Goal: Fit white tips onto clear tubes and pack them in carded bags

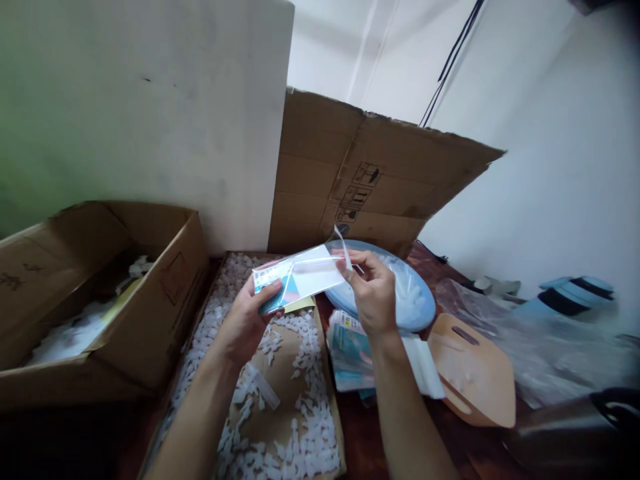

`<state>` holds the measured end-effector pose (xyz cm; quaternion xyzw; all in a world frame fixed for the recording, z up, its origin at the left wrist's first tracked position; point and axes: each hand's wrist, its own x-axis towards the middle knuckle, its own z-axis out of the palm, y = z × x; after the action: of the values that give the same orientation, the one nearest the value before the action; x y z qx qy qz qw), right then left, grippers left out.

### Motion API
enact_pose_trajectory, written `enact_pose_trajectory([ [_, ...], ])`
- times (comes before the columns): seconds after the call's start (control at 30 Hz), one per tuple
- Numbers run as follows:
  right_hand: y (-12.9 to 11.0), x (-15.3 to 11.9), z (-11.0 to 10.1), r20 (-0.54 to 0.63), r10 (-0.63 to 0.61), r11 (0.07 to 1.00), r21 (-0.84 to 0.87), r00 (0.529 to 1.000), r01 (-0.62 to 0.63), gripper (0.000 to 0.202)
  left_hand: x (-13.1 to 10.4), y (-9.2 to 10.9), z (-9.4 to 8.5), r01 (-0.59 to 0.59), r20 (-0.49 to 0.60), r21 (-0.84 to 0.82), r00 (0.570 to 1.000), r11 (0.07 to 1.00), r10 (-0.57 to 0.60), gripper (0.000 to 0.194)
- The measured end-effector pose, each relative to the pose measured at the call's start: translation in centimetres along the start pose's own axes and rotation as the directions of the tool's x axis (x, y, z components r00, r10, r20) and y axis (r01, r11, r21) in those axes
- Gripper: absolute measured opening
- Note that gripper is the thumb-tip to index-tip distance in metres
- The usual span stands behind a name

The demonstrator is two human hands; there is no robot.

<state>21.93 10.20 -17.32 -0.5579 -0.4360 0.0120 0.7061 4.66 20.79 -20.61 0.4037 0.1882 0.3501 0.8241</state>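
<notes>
My left hand (253,310) grips the printed end of a clear plastic packet (305,273) with a blue and white card inside. The thumb lies across its front. At the packet's other end, my right hand (369,283) pinches a thin white strip (343,247) that stands away from the flap. Both hands hold the packet above a shallow cardboard tray (280,427) strewn with many small white plastic pieces (313,413). Below my right forearm lies a stack of similar printed packets (347,353), partly hidden by the arm.
On the left stands an open cardboard box (150,313) with white items inside. A blue oval tray (425,300) and a peach-coloured basin (475,367) sit at right, beside clear plastic sheeting (555,340). A cardboard panel (310,173) leans at the back.
</notes>
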Motion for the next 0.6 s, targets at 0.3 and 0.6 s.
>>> enact_pose_trajectory([
  [0.3,-1.8,0.2,-0.8,0.45,0.031,0.961,-0.26,0.893,0.098,0.025,0.1,1.2,-0.6,-0.025,0.01,0.086,1.0,0.996,0.024,0.052],
  [0.6,-0.4,0.6,-16.0,-0.15,0.019,0.6,-0.789,0.989,-0.131,0.015,0.2,2.0,-0.8,-0.013,-0.055,0.065,0.998,0.998,0.017,0.051],
])
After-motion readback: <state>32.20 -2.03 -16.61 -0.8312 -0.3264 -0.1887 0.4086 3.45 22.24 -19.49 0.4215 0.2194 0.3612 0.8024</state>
